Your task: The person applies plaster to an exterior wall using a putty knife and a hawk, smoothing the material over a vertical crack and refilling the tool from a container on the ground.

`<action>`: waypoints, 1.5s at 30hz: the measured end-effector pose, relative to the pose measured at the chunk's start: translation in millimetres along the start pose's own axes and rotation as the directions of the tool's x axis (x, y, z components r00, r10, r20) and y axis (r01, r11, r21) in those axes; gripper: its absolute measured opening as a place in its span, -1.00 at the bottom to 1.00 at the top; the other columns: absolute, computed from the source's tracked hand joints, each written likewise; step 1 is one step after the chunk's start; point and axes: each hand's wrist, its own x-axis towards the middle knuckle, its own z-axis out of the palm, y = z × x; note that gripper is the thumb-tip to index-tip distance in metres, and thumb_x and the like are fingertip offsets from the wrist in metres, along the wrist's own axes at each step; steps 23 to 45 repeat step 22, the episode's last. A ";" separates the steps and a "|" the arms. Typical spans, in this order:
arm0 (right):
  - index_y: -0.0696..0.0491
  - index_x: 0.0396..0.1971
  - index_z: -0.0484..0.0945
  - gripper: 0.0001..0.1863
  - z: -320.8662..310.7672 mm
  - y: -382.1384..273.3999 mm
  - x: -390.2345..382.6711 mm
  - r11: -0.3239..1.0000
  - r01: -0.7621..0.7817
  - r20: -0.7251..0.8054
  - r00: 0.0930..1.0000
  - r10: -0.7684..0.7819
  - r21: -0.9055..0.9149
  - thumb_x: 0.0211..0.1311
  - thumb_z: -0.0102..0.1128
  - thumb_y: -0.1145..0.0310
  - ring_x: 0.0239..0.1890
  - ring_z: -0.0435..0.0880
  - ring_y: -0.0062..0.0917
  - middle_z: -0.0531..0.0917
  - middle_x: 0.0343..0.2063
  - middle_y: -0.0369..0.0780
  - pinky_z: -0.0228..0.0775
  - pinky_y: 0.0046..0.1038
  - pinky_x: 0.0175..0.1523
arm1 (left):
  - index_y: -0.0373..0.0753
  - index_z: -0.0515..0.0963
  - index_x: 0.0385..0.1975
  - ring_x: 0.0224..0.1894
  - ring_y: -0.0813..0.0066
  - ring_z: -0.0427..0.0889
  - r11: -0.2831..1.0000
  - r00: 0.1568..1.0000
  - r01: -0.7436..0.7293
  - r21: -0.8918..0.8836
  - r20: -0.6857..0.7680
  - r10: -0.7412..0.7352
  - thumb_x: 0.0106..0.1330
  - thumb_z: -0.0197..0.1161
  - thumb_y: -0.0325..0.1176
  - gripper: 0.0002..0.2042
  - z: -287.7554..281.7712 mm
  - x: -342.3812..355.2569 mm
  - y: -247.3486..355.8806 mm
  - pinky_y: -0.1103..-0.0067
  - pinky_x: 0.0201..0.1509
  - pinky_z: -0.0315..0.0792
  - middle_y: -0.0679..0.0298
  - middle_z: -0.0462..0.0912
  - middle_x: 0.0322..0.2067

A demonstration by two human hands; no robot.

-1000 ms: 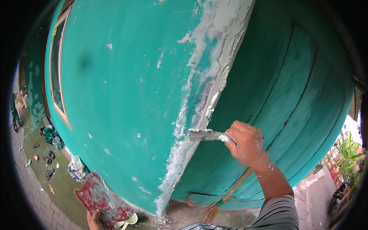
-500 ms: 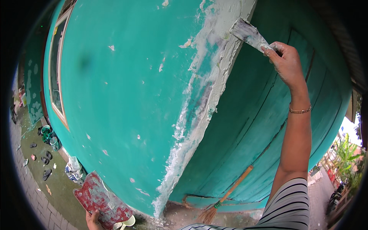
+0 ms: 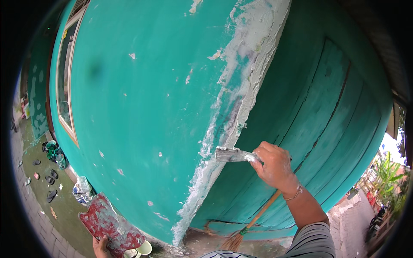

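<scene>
My right hand [image 3: 273, 165] is closed around the handle of a putty knife [image 3: 232, 154]. Its flat, smeared blade touches or nearly touches the corner edge of the green wall [image 3: 150, 99]. A rough band of white putty [image 3: 254, 81] runs down that corner, thick along the edge and thinner toward the wall face. Low on the left, my left hand [image 3: 101, 247] grips a red board [image 3: 112, 223] by its near edge. Whitish putty smears cover much of the board's surface.
A broom [image 3: 263, 210] leans against green wooden panels [image 3: 314, 129] on the right. Below the board sits a pale dipper [image 3: 145, 247]. Buckets [image 3: 61, 161] and several sandals [image 3: 52, 195] lie along the left ground. Plants [image 3: 387, 172] stand at far right.
My right hand has brought the putty knife down the corner, from near the top to about mid-height. The board in my left hand has shifted slightly left.
</scene>
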 end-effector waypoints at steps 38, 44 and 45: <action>-0.02 -0.54 0.58 -0.83 -7.1 11.1 -3.7 0.992 0.113 0.089 0.989 -0.117 0.049 -0.12 0.41 0.31 -0.47 0.62 -0.29 0.51 -0.54 -0.26 0.47 -0.31 -0.34 | -0.31 0.31 0.23 -0.04 0.30 0.61 1.000 1.000 0.009 -0.005 0.006 -0.009 0.15 0.15 -0.46 -0.44 -7.3 -0.4 -5.1 0.35 0.09 0.52 0.18 0.58 -0.03; -0.02 -0.54 0.58 -0.83 -7.1 11.1 -3.7 0.992 0.113 0.089 0.989 -0.117 0.049 -0.12 0.41 0.31 -0.47 0.62 -0.29 0.51 -0.54 -0.26 0.47 -0.31 -0.34 | -0.31 0.31 0.23 -0.04 0.30 0.61 1.000 1.000 0.009 -0.005 0.006 -0.009 0.15 0.15 -0.46 -0.44 -7.3 -0.4 -5.1 0.35 0.09 0.52 0.18 0.58 -0.03; -0.02 -0.54 0.58 -0.83 -7.1 11.1 -3.7 0.992 0.113 0.089 0.989 -0.117 0.049 -0.12 0.41 0.31 -0.47 0.62 -0.29 0.51 -0.54 -0.26 0.47 -0.31 -0.34 | -0.31 0.31 0.23 -0.04 0.30 0.61 1.000 1.000 0.009 -0.005 0.006 -0.009 0.15 0.15 -0.46 -0.44 -7.3 -0.4 -5.1 0.35 0.09 0.52 0.18 0.58 -0.03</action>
